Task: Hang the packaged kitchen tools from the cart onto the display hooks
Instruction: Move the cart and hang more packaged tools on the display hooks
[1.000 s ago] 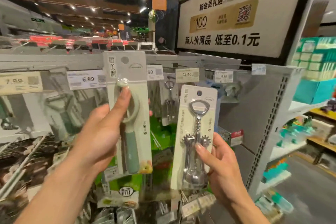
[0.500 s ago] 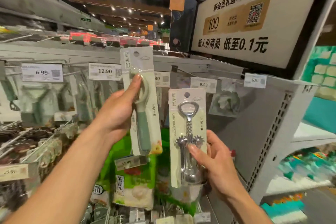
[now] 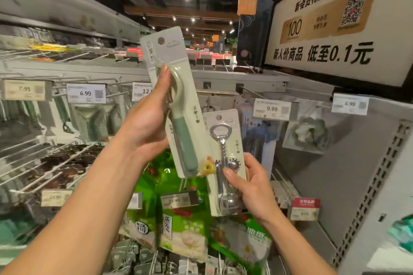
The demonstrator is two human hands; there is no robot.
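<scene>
My left hand [image 3: 146, 128] grips a carded green-handled peeler pack [image 3: 178, 105], raised and tilted left, its hang hole at the top above the shelf rail. My right hand [image 3: 250, 185] holds a carded metal corkscrew pack [image 3: 224, 158] lower down, thumb across the corkscrew's wings. The peeler pack overlaps the corkscrew pack's upper left corner. Display hooks [image 3: 252, 91] jut from the grey rail behind both packs, with price tags at their tips. The cart is out of view.
Price tags read 6.99 [image 3: 86, 93], 9.99 [image 3: 272, 108] and 6.99 [image 3: 349, 104]. Hung peelers [image 3: 91, 123] fill the left hooks; green food bags [image 3: 183, 230] hang below. A large white sign [image 3: 335, 29] stands upper right, with a perforated grey end panel [image 3: 377, 185] beneath it.
The view has swung left and up. My left hand has lifted the peeler pack higher and tilted it left. The corkscrew pack has stayed low in my right hand, now partly behind the peeler pack.
</scene>
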